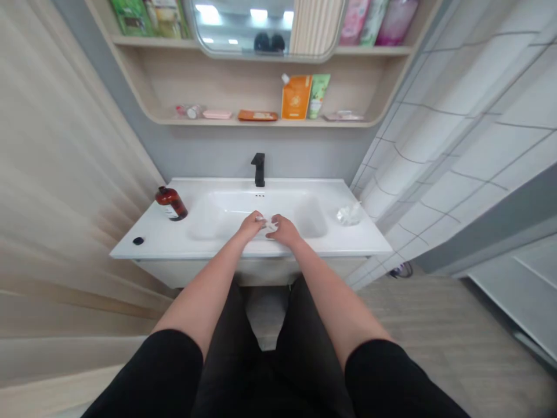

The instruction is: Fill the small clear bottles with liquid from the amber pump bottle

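Both my hands meet over the front of a white sink basin. My left hand and my right hand are closed, fingers pinched together on a small white thing between them; it is too small to name. A black faucet stands at the back of the basin, straight ahead of my hands.
A dark red pump bottle stands on the counter at left, with a small black object near the front left edge. A crumpled clear wrapper lies at right. A shelf above holds an orange pouch and packets. Tiled wall at right.
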Available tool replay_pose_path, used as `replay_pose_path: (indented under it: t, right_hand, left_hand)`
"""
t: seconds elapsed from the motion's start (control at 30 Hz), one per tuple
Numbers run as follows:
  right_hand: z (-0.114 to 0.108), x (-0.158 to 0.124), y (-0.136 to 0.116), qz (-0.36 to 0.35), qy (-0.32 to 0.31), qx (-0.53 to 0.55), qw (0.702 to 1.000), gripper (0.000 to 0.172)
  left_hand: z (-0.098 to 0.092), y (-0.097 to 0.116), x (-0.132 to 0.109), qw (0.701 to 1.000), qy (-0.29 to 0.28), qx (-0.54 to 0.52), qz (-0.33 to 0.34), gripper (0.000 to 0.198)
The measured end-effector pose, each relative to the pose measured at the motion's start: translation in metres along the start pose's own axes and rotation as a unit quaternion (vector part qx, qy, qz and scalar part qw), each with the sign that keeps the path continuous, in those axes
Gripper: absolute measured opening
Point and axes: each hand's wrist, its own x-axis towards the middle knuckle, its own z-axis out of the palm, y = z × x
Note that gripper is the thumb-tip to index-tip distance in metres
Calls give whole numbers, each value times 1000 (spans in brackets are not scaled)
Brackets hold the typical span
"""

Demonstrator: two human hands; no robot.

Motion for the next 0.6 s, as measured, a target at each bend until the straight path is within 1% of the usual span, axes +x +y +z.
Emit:
replay_pose_path:
  t: [0.1,0.17,0.2,0.23,0.3,0.33,0.43,0.47,0.6]
  right_hand:
    - [0,0,0,-7,0,9,1000,62]
    - [0,0,0,-10,0,9,1000,60]
    - [0,-1,-1,-11,-1,6,1000,59]
    - [0,-1,-1,-11,-3,1,1000,59]
    - [-1,-1,-1,-13,-10,-10,1000,59]
    - [-1,-1,-1,-13,-13,-14,1000,59]
    - [-1,-1,-2,-6,-11,-19,1000,60]
    - [0,-1,-2,-4,-10,-20,1000,61]
    - [1,0,-2,-17,-7,-22,1000,62]
  left_hand:
    - [-1,-1,3,997,22,72,15,43]
    - [-2,-2,4,994,30,103,21,47]
    - [-3,-2,3,994,30,101,19,43]
    - [-3,-2,2,995,26,90,18,36]
    - [-3,-2,-1,998,7,64,16,15]
    - [-3,-2,-2,998,-2,57,15,10]
    - [-3,1,-4,997,-18,76,9,12]
    - [-3,3,-4,995,-16,96,7,16]
    - [-5,9,-4,984,8,177,11,54]
